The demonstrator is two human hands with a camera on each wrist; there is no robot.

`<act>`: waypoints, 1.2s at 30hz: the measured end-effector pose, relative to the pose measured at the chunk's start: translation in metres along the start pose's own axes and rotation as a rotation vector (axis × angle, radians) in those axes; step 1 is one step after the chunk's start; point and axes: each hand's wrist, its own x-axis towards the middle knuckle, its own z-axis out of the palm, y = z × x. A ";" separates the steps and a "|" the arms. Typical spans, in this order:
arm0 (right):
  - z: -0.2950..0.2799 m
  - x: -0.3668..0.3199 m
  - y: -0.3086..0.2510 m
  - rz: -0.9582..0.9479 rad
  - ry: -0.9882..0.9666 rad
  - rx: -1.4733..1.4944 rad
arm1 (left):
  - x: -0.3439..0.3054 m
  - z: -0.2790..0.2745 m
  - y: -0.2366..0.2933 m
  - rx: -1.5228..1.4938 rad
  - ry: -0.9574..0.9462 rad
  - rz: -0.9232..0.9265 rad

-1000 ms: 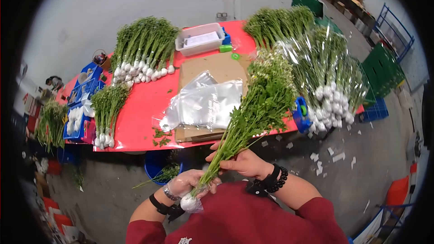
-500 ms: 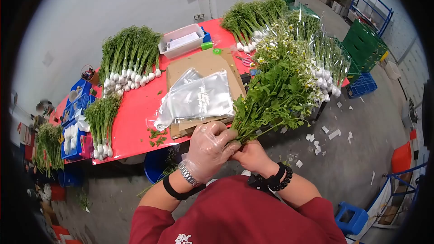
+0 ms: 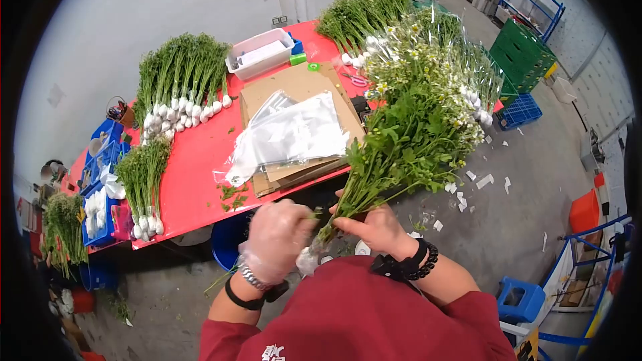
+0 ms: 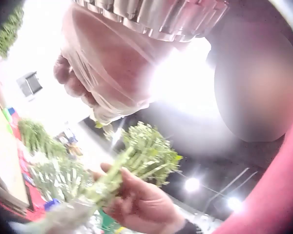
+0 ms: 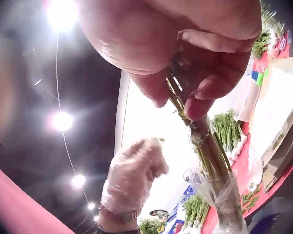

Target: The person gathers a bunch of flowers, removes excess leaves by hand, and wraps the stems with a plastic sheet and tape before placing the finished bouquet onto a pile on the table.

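A bunch of small white flowers on green stems (image 3: 408, 140) points up and right over the red table's front edge. My bare right hand (image 3: 368, 227) grips the stems low down; the right wrist view shows the thumb and fingers of that hand (image 5: 185, 44) pinching the stems (image 5: 210, 151). The stem ends sit in a white plastic wrap (image 3: 307, 262). My gloved left hand (image 3: 277, 237) is curled just left of the stems, apart from them in the right wrist view (image 5: 132, 175), with a small green leaf scrap (image 4: 97, 124) at its fingertips.
The red table (image 3: 194, 160) carries cardboard with clear bags (image 3: 287, 134), bundles of green stems (image 3: 180, 73), a white tub (image 3: 257, 53) and wrapped bunches (image 3: 468, 73). A blue bin (image 3: 227, 241) stands under the table, a blue stool (image 3: 518, 297) at right, green crates (image 3: 521, 53) beyond.
My left hand has come off the stems it was wrapped over and moved left and down. The right hand still holds the bunch, whose wrapped end now shows.
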 end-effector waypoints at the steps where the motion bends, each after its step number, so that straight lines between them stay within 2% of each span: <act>1: 0.000 -0.001 -0.001 0.056 0.002 0.025 | -0.013 -0.004 -0.017 0.039 -0.004 -0.089; 2: 0.000 -0.002 0.000 0.059 0.009 0.024 | -0.025 -0.003 -0.038 0.079 -0.009 -0.178; 4: 0.003 -0.005 0.000 0.045 0.029 0.033 | -0.046 -0.007 -0.074 0.399 -0.229 -0.389; 5: 0.004 -0.006 0.001 0.044 0.032 0.031 | -0.059 -0.004 -0.097 0.527 -0.348 -0.460; 6: 0.006 -0.008 0.002 0.028 0.027 0.008 | -0.060 -0.006 -0.096 0.524 -0.346 -0.457; 8: 0.010 -0.009 0.001 0.012 0.023 -0.017 | -0.062 -0.012 -0.092 0.615 -0.221 -0.292; 11: 0.022 -0.009 0.000 0.034 -0.029 -0.063 | -0.026 -0.024 -0.051 0.035 -0.046 -0.141; 13: 0.030 -0.008 0.003 0.018 -0.054 -0.039 | -0.005 -0.030 -0.023 0.019 0.123 0.211; 14: 0.035 -0.008 0.003 0.019 -0.064 -0.045 | 0.003 -0.026 -0.018 -0.031 0.156 0.308; 16: 0.042 -0.009 0.001 -0.101 -0.086 -0.167 | 0.016 -0.028 -0.004 -0.046 0.147 0.403; 17: 0.041 -0.010 0.000 -0.128 -0.098 -0.326 | 0.018 -0.027 -0.004 -0.045 0.154 0.401; 19: 0.045 -0.011 0.003 -0.106 -0.091 -0.304 | 0.021 -0.022 -0.006 0.042 0.136 0.517; 21: 0.047 -0.012 0.001 -0.081 -0.070 -0.279 | 0.018 -0.018 -0.012 0.020 0.135 0.513; 23: 0.045 -0.012 -0.011 0.054 -0.145 -0.436 | 0.014 -0.012 -0.015 -0.005 0.133 0.509; 24: 0.045 -0.012 -0.012 0.055 -0.137 -0.436 | 0.012 -0.009 -0.016 -0.061 0.132 0.478; 26: 0.046 -0.013 -0.014 -0.097 -0.087 -0.432 | 0.006 -0.006 -0.014 -0.127 0.129 0.447; 27: 0.046 -0.013 -0.011 -0.096 -0.086 -0.435 | 0.004 -0.006 -0.013 -0.176 0.143 0.396; 29: 0.045 -0.014 -0.004 0.009 -0.085 -0.183 | 0.000 -0.007 -0.009 -0.230 0.158 0.346; 31: 0.047 -0.011 -0.009 -0.007 -0.102 -0.129 | -0.006 -0.007 -0.009 -0.303 0.135 0.228; 36: 0.037 -0.012 0.010 -0.014 -0.087 -0.085 | -0.007 0.000 -0.011 -0.312 0.086 0.146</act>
